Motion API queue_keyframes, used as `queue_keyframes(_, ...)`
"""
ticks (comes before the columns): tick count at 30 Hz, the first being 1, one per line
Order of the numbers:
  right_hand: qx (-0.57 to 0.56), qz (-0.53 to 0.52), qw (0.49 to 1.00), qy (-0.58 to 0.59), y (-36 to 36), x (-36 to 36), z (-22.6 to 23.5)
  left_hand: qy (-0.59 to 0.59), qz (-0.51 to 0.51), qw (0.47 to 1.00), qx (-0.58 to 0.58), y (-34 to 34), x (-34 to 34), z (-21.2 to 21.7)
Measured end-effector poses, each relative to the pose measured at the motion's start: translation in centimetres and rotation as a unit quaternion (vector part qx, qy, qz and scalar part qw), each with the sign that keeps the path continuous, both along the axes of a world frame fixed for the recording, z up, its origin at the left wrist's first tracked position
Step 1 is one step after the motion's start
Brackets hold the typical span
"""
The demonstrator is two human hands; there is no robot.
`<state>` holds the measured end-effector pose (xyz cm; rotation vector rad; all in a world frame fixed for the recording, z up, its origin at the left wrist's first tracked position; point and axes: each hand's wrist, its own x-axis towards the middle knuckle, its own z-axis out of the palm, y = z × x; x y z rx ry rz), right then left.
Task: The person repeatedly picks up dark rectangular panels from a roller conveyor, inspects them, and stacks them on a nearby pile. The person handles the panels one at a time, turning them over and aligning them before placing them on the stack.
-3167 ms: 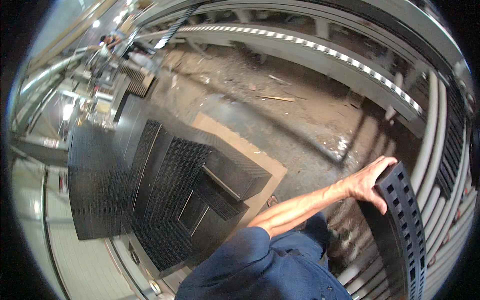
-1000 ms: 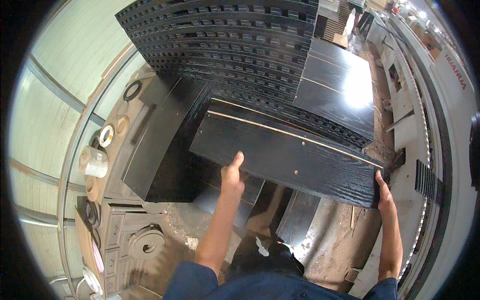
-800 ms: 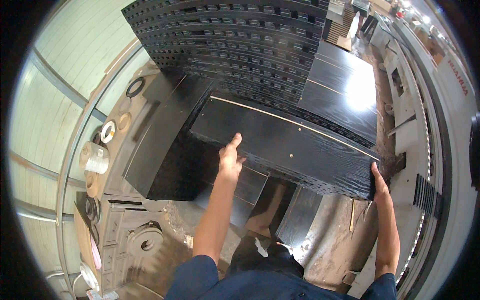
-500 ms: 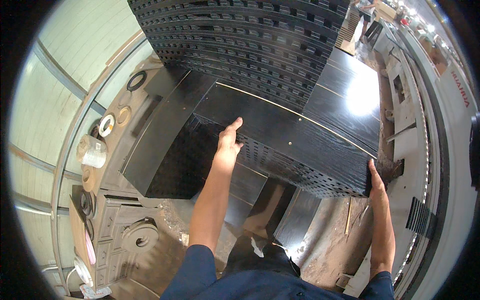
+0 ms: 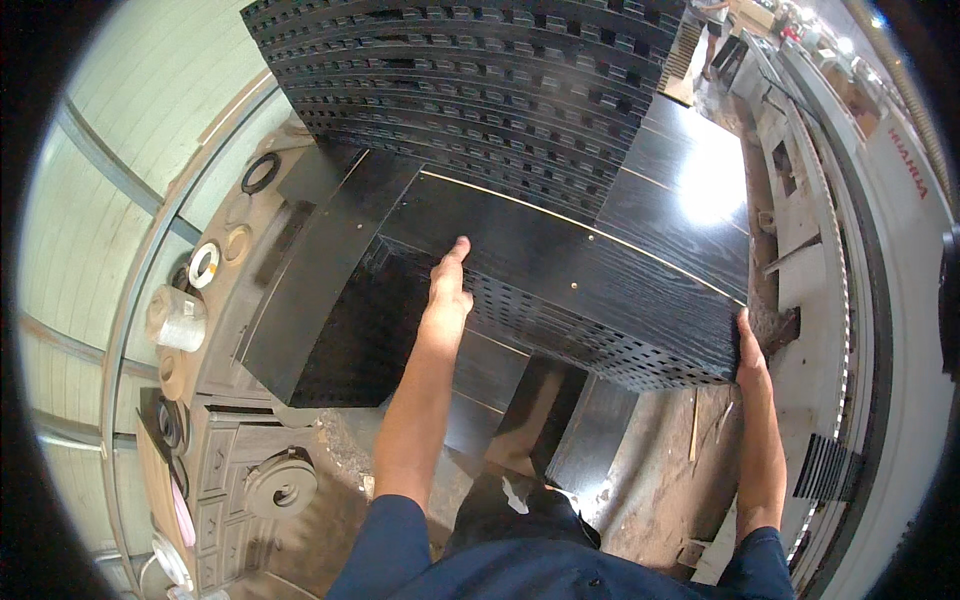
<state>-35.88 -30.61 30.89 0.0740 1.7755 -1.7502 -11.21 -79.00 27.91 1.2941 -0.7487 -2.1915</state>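
Observation:
I hold a long black wood-grain panel [image 5: 590, 270] flat in front of me, its near edge showing rows of slots. My left hand [image 5: 447, 290] grips the panel's near-left edge, thumb on top. My right hand [image 5: 752, 350] grips its right end from below the corner. The panel hovers over a lower stack of black panels [image 5: 330, 290], close to a tall pile of slotted black panels [image 5: 480, 80] behind it.
More black boards [image 5: 690, 180] lie flat to the right, catching a bright glare. Tape rolls and rings [image 5: 205, 262] sit on a carved ledge at the left. A dusty floor [image 5: 660, 480] and dark boards lie below me. A machine rail [image 5: 860, 200] runs along the right.
The panel has moved forward and up toward the tall slotted pile, both hands travelling with it. Earlier still, my right hand held a slotted panel upright elsewhere.

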Motion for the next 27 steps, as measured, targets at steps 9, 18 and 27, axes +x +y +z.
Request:
queue_keyframes(9,-0.129,-0.069,0.989,-0.015,0.9,5.3,-2.7,0.046,0.082,0.995,-0.021,-4.7,0.2,-3.8)
queue_keyframes(18,-0.166,-0.302,0.938,-0.038,2.0,7.7,-4.1,0.058,-0.01,0.998,-0.021,-2.2,0.7,-0.8)
queue_keyframes(27,-0.04,-0.33,0.932,-0.142,14.7,31.4,-15.8,0.117,-0.46,0.879,-0.051,21.4,1.3,-2.4)
